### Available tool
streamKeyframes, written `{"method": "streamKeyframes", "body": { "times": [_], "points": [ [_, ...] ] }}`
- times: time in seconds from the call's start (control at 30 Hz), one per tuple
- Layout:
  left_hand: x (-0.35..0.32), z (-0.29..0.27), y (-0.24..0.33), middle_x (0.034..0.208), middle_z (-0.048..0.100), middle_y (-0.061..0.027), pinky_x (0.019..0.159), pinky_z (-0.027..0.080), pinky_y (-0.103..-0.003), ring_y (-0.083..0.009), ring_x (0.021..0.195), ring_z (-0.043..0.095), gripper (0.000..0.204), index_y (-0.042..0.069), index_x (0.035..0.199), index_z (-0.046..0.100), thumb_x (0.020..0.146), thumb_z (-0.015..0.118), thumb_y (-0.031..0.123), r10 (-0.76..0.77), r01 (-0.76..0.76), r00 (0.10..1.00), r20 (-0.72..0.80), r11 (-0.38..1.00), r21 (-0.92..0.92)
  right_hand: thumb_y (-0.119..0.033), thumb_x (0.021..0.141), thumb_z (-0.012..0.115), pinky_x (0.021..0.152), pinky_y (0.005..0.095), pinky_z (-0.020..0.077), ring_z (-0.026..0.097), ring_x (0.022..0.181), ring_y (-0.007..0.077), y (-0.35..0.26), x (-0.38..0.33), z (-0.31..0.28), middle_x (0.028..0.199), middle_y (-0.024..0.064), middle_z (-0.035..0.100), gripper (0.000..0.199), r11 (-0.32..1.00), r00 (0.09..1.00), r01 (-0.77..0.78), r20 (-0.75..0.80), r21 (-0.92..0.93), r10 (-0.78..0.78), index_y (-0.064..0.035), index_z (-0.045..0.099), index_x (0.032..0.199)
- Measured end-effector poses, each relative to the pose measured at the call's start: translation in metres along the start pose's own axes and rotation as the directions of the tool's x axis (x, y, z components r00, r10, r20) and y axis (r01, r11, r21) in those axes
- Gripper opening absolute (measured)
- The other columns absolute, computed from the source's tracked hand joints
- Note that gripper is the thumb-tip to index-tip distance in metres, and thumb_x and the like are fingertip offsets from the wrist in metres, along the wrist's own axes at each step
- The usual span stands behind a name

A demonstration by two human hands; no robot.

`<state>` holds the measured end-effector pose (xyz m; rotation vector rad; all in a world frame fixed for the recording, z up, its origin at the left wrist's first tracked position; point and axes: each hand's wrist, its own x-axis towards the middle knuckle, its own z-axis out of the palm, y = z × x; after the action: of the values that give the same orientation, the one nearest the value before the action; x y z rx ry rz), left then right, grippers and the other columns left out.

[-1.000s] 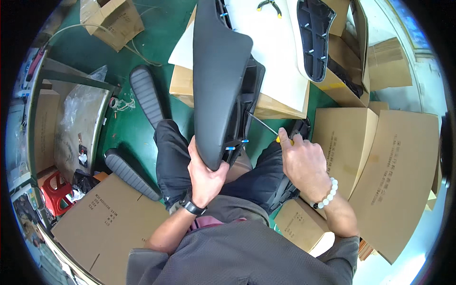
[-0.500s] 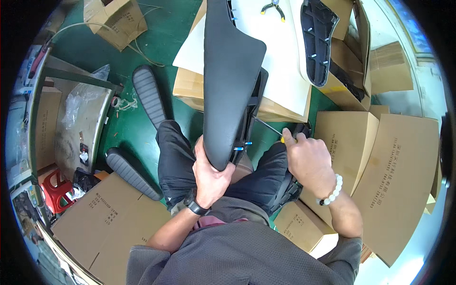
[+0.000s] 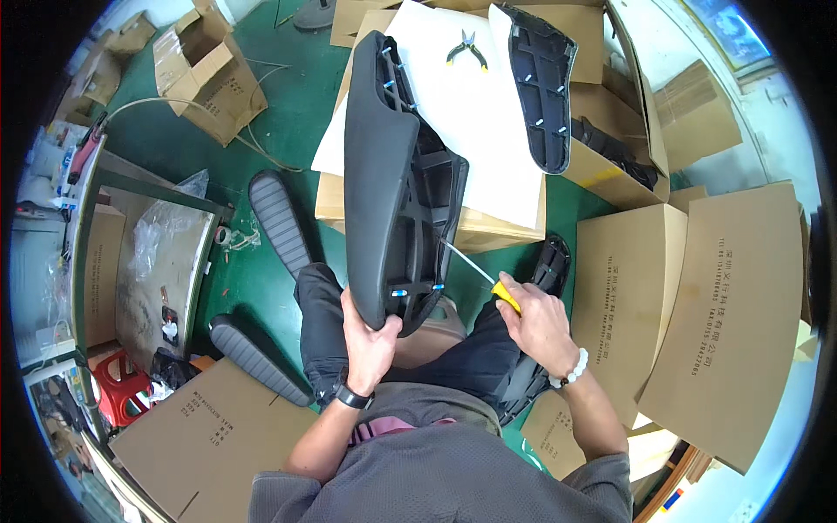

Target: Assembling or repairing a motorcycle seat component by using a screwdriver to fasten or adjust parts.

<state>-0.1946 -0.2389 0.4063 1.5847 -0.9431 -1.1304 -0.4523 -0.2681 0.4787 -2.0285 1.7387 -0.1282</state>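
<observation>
A long black padded vehicle seat [image 3: 375,174] stands tilted in front of me, its hollow ribbed underside turned to the right. Blue and white fastener ends show inside it. My left hand [image 3: 368,338] is closed around the seat's near end. In my right hand [image 3: 539,322] is a screwdriver [image 3: 508,297] with a yellow handle. Its shaft slants up and left, and the tip reaches the right rim of the underside; whether it presses there I cannot tell. Beyond the seat, pliers [image 3: 468,52] and a second seat [image 3: 539,96], underside up, lie on white sheeting [image 3: 497,170].
The sheeting covers a carton [image 3: 514,225] used as a work surface. Black ribbed seats [image 3: 279,218] lie on the green floor to the left. An open carton [image 3: 610,187] stands far right, with large cartons [image 3: 629,301] nearer. A metal-framed bench [image 3: 148,288] holds the left side.
The seat has turned so more of its underside shows. My right hand has lowered slightly with the screwdriver, and my view has shifted, bringing the pliers fully into sight.
</observation>
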Motion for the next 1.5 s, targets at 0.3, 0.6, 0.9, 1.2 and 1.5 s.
{"method": "streamKeyframes", "body": {
  "times": [0.3, 0.6, 0.9, 1.2, 1.5],
  "points": [
    [0.0, -0.001, 0.008, 0.122, 0.059, -0.0151, 0.1, 0.046, -0.034, -0.0234, 0.111, 0.059, 0.075, -0.001, 0.144, 0.038, 0.074, 0.065, -0.002, -0.016, 0.016, 1.0, 0.005, 1.0, 0.013, -0.015, 0.091, 0.065, 0.064, 0.0442, 0.0537, 0.068, 0.074, 0.0319, -0.016, -0.003, -0.02, 0.086, 0.013, 0.063, 0.045, 0.946, 0.997, 0.073, -0.004, -0.315, -0.079, -0.0057, 0.06, 0.135],
    [0.003, 0.001, 0.0, 0.125, 0.058, -0.0155, 0.103, 0.044, -0.034, -0.0237, 0.115, 0.058, 0.077, -0.002, 0.144, 0.039, 0.071, 0.067, -0.002, 0.001, -0.002, 1.0, 0.016, 1.0, 0.031, -0.009, 0.086, 0.059, 0.064, 0.0392, 0.055, 0.069, 0.072, 0.0275, -0.04, 0.02, -0.038, 0.084, 0.0127, 0.064, 0.048, 0.828, 0.978, 0.196, 0.166, -0.525, -0.127, 0.001, 0.061, 0.132],
    [0.003, 0.001, 0.004, 0.111, 0.064, -0.0116, 0.096, 0.048, -0.034, -0.0199, 0.101, 0.062, 0.068, -0.001, 0.134, 0.048, 0.069, 0.068, -0.002, -0.034, 0.034, 0.998, 0.051, 0.999, 0.006, -0.012, 0.089, 0.063, 0.07, 0.0487, 0.0559, 0.069, 0.075, 0.0388, 0.013, 0.027, -0.014, 0.084, 0.0209, 0.069, 0.041, 0.977, 0.979, 0.145, 0.168, -0.155, -0.119, 0.0057, 0.063, 0.126],
    [0.006, -0.018, -0.015, 0.118, 0.06, -0.0061, 0.099, 0.047, -0.031, -0.0173, 0.109, 0.058, 0.065, 0.001, 0.137, 0.047, 0.075, 0.062, -0.008, -0.127, 0.138, 0.989, 0.071, 0.972, -0.192, -0.011, 0.09, 0.069, 0.079, 0.0459, 0.0571, 0.07, 0.091, 0.0425, 0.029, 0.0, 0.065, 0.103, 0.025, 0.071, 0.039, 0.928, 0.991, 0.065, -0.132, 0.367, -0.017, 0.0037, 0.063, 0.126],
    [0.013, -0.023, -0.045, 0.113, 0.062, -0.0055, 0.094, 0.047, -0.031, -0.0174, 0.101, 0.058, 0.055, 0.0, 0.131, 0.052, 0.077, 0.06, -0.005, -0.209, 0.227, 0.974, 0.09, 0.923, -0.312, -0.023, 0.101, 0.063, 0.066, 0.0315, 0.0486, 0.059, 0.071, 0.0179, 0.038, 0.01, 0.221, 0.08, 0.0057, 0.06, 0.023, 0.313, 0.929, -0.172, 0.049, 0.934, 0.366, -0.0019, 0.056, 0.102]
  ]
}}
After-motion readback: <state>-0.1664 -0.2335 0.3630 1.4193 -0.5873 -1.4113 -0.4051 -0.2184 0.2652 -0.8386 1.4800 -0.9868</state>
